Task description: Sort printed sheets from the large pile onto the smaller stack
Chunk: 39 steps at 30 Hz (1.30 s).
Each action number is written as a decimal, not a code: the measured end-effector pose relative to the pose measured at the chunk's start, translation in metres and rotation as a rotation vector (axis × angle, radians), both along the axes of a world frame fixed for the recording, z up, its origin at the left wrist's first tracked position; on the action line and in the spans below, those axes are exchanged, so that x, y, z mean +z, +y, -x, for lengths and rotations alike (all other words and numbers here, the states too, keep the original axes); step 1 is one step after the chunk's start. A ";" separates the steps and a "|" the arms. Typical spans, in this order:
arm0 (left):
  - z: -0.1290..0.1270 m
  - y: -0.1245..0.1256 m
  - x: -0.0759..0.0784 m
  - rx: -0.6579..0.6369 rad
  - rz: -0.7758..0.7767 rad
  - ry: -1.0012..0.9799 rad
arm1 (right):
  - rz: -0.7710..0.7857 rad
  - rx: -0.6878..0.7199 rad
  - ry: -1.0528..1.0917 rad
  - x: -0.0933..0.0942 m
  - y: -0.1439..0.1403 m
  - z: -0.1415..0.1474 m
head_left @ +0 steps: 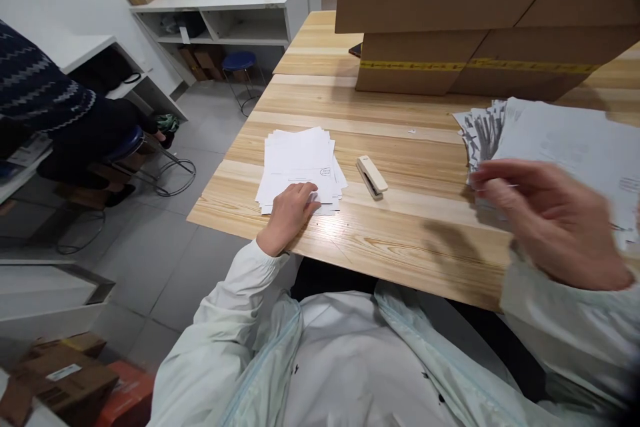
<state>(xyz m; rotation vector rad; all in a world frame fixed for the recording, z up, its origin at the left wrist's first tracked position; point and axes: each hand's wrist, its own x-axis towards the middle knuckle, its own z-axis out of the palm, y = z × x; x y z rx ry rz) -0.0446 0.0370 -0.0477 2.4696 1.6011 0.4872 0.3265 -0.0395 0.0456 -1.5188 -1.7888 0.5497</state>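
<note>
Resting left hand, fingers together, on loose white paper stack; gripping fanned printed sheets with right hand; beige stapler between, on pale wooden worktop.

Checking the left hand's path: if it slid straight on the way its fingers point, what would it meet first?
The left hand already rests on the paper stack; going on, it would probably only cross more of that stack, passing left of the stapler.

Loose white paper stack flat near table edge, fanned sheet pile lying at right, slightly blurred
</note>
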 end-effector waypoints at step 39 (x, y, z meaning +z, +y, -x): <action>0.019 0.005 -0.004 0.308 0.265 -0.787 | 0.695 0.057 0.891 -0.086 0.106 0.196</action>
